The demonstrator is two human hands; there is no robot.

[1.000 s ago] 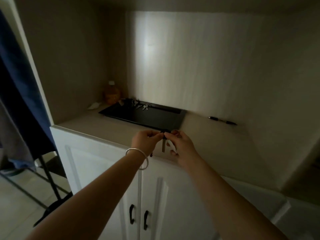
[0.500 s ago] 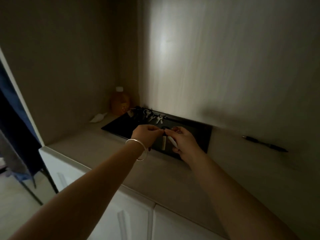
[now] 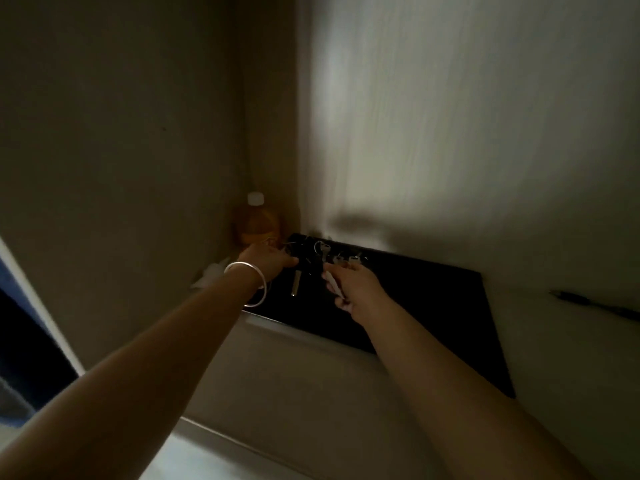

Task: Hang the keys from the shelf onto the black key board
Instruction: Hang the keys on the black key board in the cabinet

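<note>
Head view: the black key board point(image 3: 415, 306) lies flat on the shelf point(image 3: 311, 375), its far edge against the back wall. Both hands are at its far left corner. The left hand point(image 3: 266, 261), a silver bangle point(image 3: 247, 284) on its wrist, has its fingers pinched together on a key point(image 3: 296, 284) whose pale blade hangs down over the board. The right hand point(image 3: 353, 284) is curled nearly closed around something pale, probably a tag or another key; the dim light leaves that unclear. Just beyond the fingers, a few more keys point(image 3: 341, 256) sit at the board's far edge, apparently hung there already.

A key of this kind should be light, stiff and smooth, so it could slip from a loose pinch; the head or ring looks the best place to hold it, leaving the ring free for a hook. An orange bottle point(image 3: 256, 223) stands in the far left corner, and a pen point(image 3: 595, 304) lies well to the right.
</note>
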